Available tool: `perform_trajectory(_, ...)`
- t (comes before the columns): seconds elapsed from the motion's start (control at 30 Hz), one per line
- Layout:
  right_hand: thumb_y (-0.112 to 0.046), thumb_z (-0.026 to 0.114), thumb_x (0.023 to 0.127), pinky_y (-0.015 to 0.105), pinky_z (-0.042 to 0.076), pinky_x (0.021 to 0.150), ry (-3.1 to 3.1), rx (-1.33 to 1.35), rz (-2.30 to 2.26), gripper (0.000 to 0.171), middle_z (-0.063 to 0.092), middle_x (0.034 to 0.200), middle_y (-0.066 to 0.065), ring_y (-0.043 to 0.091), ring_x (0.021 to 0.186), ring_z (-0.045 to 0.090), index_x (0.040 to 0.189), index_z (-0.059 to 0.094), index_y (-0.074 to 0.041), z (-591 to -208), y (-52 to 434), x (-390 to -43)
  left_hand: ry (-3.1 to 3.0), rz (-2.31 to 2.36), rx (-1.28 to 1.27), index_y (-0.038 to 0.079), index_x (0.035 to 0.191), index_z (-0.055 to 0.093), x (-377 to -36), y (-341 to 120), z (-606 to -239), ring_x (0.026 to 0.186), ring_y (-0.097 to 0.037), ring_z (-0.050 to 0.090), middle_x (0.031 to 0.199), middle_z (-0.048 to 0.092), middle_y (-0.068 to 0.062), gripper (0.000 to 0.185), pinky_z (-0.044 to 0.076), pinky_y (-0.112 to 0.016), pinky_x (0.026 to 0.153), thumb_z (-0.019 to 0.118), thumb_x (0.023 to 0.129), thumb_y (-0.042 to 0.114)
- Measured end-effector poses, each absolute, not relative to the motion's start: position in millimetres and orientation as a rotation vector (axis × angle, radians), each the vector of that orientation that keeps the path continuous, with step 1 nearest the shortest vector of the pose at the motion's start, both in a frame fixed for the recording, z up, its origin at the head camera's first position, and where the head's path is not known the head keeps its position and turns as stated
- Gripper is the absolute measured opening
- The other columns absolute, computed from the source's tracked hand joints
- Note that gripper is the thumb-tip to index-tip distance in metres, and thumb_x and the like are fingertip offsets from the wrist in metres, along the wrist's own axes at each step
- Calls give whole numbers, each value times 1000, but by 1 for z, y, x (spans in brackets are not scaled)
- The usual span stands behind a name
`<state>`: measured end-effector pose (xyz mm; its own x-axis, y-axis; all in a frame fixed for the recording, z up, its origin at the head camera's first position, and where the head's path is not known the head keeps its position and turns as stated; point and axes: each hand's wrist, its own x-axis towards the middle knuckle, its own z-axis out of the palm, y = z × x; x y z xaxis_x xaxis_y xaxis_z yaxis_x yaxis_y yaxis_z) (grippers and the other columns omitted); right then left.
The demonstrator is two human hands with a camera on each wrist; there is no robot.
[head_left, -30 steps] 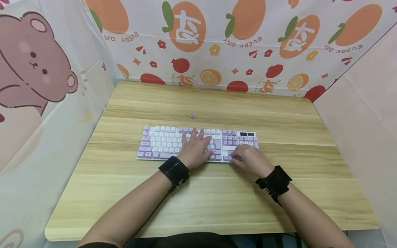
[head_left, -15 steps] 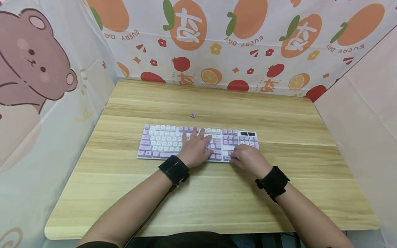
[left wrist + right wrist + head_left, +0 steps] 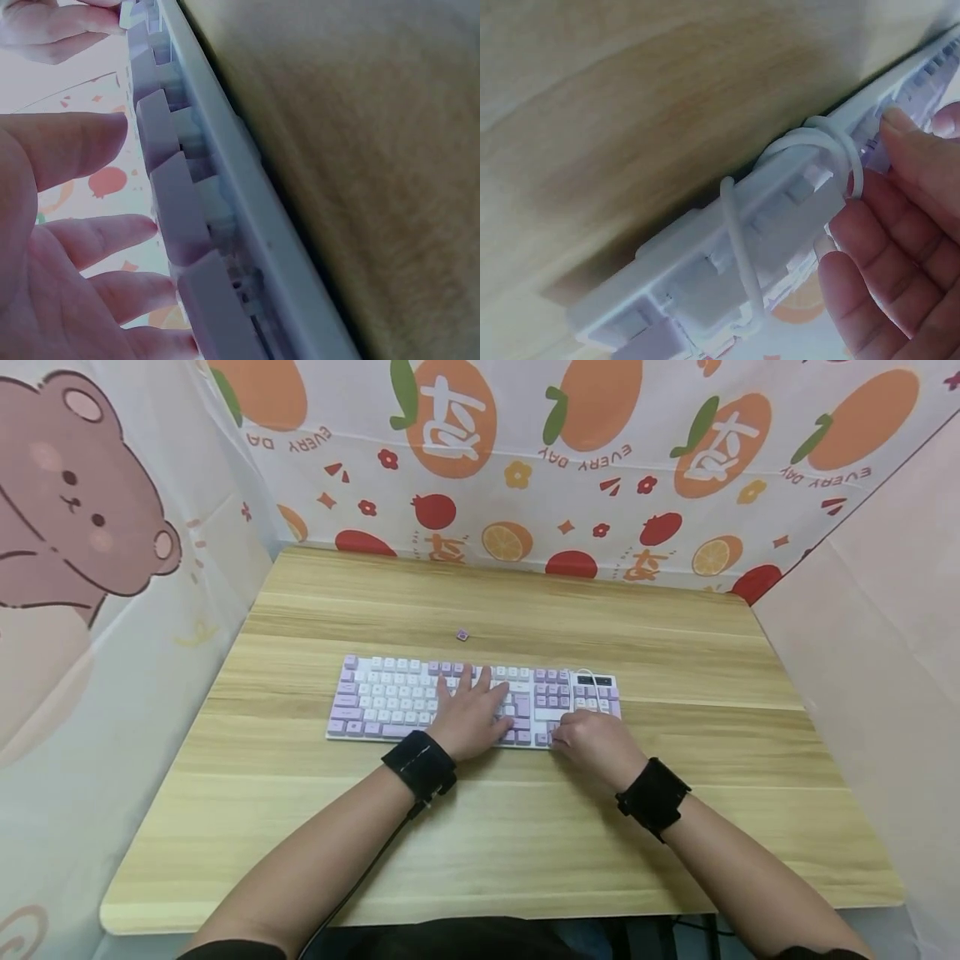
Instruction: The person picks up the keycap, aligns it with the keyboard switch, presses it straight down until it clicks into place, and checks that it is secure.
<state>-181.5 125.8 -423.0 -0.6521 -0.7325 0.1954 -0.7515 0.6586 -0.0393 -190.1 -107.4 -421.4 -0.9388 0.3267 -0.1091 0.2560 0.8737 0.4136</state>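
Observation:
A white and lilac keyboard (image 3: pixel 393 703) lies across the table. My left hand (image 3: pixel 467 718) rests over its middle with fingers spread; in the left wrist view the fingertips (image 3: pixel 139 225) reach lilac keys along the front edge. Near the arrow keys at the lower right, my right hand (image 3: pixel 600 745) is bent down with thumb and fingers together. In the right wrist view, the thumb (image 3: pixel 900 124) and curled fingers meet around a lilac keycap (image 3: pixel 876 154). The head view hides these fingertips behind the hand. A white cable (image 3: pixel 739 247) loops around the keyboard's right part.
One small loose purple keycap (image 3: pixel 462 635) lies on the wooden table (image 3: pixel 360 610) behind the keyboard. Fruit-print cloth (image 3: pixel 570 485) hangs at the back, and pale cloth walls stand on both sides. Black bands (image 3: pixel 422 766) circle both wrists.
The right hand's thumb and fingertips have drawn closer together at the lower right keys, and its wrist has turned slightly. The left hand stays put; the head view has shifted a little.

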Motion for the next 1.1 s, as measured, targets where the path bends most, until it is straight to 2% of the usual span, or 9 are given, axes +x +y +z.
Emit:
perform_trajectory(0.17,-10,79,81,23,54,63,-2707,1265,156,7,70,75,-3,10,67,64,77,76,-14,-426,122,-189,2887,585,444,18,149,42,-193,-113,-424,149,-45,10,160,23,-19,64,1,-72,112,61,94,44)
perform_trajectory(0.3,-15,83,78,24,56,70,-2856,1192,360,8,74,83,-2,10,76,68,85,78,-15,-421,123,-197,2879,587,446,18,150,41,-193,-116,-427,148,-45,11,160,22,-18,65,2,-72,112,60,94,45)
perform_trajectory(0.47,-10,80,79,28,56,73,-3027,1137,581,13,75,90,2,13,81,69,92,78,-10,-408,125,-207,2860,583,463,19,151,38,-192,-119,-428,149,-45,9,161,20,-18,66,2,-72,112,58,95,46)
perform_trajectory(0.73,-11,75,86,31,54,73,-3123,1019,608,19,73,94,1,10,80,63,104,76,-9,-384,121,-225,2882,517,459,20,152,37,-191,-124,-423,149,-43,8,162,19,-16,66,3,-72,112,55,96,49)
perform_trajectory(0.97,-17,70,91,36,56,80,-3147,1043,622,17,74,96,1,13,85,66,106,76,-11,-379,94,-243,2898,477,486,20,151,39,-186,-121,-423,149,-43,11,161,20,-17,65,6,-73,111,54,96,51)
perform_trajectory(1.1,-20,67,94,39,54,87,-3190,1086,614,20,73,102,2,17,94,67,111,73,-13,-377,66,-265,2908,433,511,20,151,39,-183,-116,-425,149,-44,13,161,22,-16,66,8,-73,111,53,96,53)
